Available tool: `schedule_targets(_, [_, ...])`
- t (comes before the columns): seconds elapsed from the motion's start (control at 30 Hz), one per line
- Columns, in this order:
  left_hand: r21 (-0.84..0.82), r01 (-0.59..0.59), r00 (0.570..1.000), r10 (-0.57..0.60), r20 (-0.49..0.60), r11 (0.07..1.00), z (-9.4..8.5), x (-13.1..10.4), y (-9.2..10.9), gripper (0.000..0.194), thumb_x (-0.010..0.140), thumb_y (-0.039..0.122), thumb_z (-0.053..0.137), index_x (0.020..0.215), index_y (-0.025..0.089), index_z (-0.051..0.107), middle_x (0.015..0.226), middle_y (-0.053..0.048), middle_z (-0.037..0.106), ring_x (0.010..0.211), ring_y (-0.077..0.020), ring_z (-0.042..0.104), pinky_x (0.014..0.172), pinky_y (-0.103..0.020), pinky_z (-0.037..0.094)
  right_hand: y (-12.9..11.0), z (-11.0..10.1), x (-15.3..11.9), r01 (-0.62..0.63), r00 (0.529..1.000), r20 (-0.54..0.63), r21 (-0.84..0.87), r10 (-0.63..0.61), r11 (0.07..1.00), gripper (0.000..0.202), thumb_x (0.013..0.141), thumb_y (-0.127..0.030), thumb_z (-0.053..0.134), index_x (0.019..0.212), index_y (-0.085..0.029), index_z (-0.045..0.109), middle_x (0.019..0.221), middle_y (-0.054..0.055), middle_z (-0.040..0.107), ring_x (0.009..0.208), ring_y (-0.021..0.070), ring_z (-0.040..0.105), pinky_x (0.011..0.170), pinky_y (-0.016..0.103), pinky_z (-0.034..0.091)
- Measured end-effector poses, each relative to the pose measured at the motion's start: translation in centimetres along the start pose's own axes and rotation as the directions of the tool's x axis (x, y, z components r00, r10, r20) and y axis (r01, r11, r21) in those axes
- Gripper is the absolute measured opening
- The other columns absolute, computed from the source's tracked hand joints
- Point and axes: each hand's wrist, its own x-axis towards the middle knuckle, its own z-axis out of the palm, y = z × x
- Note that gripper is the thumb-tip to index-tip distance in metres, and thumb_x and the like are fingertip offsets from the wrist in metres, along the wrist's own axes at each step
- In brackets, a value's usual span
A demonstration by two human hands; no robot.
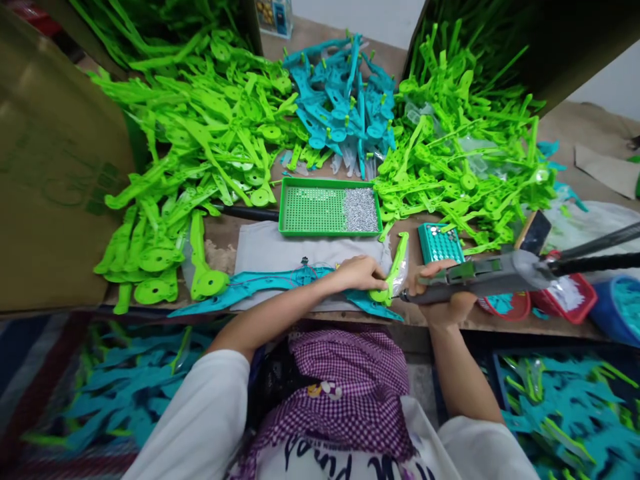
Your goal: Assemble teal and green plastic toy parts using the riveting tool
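Head view: left fingers on a green end piece, a gray power tool in the right hand

The blue curved part (273, 281) lies along the near edge of the work surface (557, 127), partly on a pale gray cloth (260, 248), with thin wires running along its middle. A second green arm (206, 281) sits at its left end; the green end piece (383, 293) is at its right end, its narrow arm pointing away from the person and clear plastic beside it.

The left hand (357, 273) reaches across the blue part, its bent fingers on the green end piece; whether the thumb pinches it from the other side I cannot tell. The right hand (447, 297) is wrapped around the gray power tool (483, 277), whose tip points left, just beside the green end piece; contact cannot be made out.

Beyond the cloth stands a green tray (310, 210), with small silvery pieces gathered in its right part. A teal tray (425, 244) of small pieces stands near the right hand. Bright green parts are heaped on the left (200, 133) and right, with a stack of blue frames (345, 100) between them. Two red bowls and a blue bucket stand at far right.
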Motion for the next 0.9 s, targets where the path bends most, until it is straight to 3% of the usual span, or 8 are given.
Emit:
schedule_targets(0.27, [-0.013, 0.017, 1.0, -0.017, -0.014, 1.0, 0.1, 0.0, -0.1, 0.038, 0.077, 0.05, 0.063, 0.11, 0.033, 0.071, 0.102, -0.003, 0.072, 0.091, -0.0237, 0.064, 0.074, -0.032, 0.045, 1.4, -0.2, -0.6, -0.009, 0.998, 0.058, -0.009, 0.009, 1.0, 0.059, 0.06, -0.08, 0.059, 0.076, -0.023, 0.06, 0.046, -0.004, 0.049, 0.036, 0.0129, 0.046, 0.033, 0.024, 0.034])
schedule_targets(0.53, [0.002, 0.003, 1.0, -0.003, -0.012, 1.0, 0.3, 0.1, -0.3, 0.038, 0.078, 0.05, 0.061, 0.108, 0.031, 0.072, 0.095, -0.004, 0.073, 0.085, -0.0218, 0.064, 0.071, -0.029, 0.044, 1.6, 0.1, -0.7, 0.052, 0.993, 0.102, 0.108, -0.063, 0.993, 0.052, 0.061, -0.074, 0.066, 0.069, -0.024, 0.057, 0.045, -0.006, 0.047, 0.036, 0.0119, 0.043, 0.034, 0.024, 0.035])
schedule_targets(0.7, [0.014, -0.02, 1.0, 0.02, -0.01, 1.0, 0.2, 0.2, -0.4, 0.036, 0.078, 0.051, 0.061, 0.108, 0.033, 0.072, 0.097, -0.002, 0.073, 0.091, -0.0223, 0.064, 0.073, -0.028, 0.043, 2.4, -0.8, -1.6, 0.037, 0.992, 0.115, 0.098, -0.048, 0.994, 0.05, 0.061, -0.073, 0.067, 0.075, -0.025, 0.061, 0.049, -0.005, 0.052, 0.04, 0.0133, 0.048, 0.038, 0.025, 0.038])
schedule_targets(0.8, [-0.001, -0.011, 1.0, 0.011, -0.008, 1.0, 0.1, 0.2, -0.3, 0.036, 0.078, 0.051, 0.061, 0.107, 0.033, 0.072, 0.094, -0.001, 0.073, 0.087, -0.0213, 0.064, 0.069, -0.026, 0.042, 2.6, -0.8, -1.7, 0.009, 0.997, 0.073, -0.007, -0.008, 1.0, 0.054, 0.06, -0.072, 0.068, 0.081, -0.023, 0.063, 0.052, -0.004, 0.053, 0.043, 0.0132, 0.05, 0.04, 0.025, 0.039])
schedule_targets(0.9, [-0.016, 0.007, 1.0, -0.007, -0.018, 1.0, 0.2, 0.1, -0.2, 0.035, 0.076, 0.051, 0.063, 0.099, 0.027, 0.075, 0.087, -0.002, 0.072, 0.082, -0.0205, 0.064, 0.065, -0.024, 0.04, 1.7, 1.1, -0.5, 0.036, 0.996, -0.071, -0.173, -0.049, 0.984, 0.06, 0.058, -0.073, 0.069, 0.087, -0.02, 0.063, 0.06, -0.002, 0.056, 0.049, 0.0137, 0.053, 0.045, 0.027, 0.044])
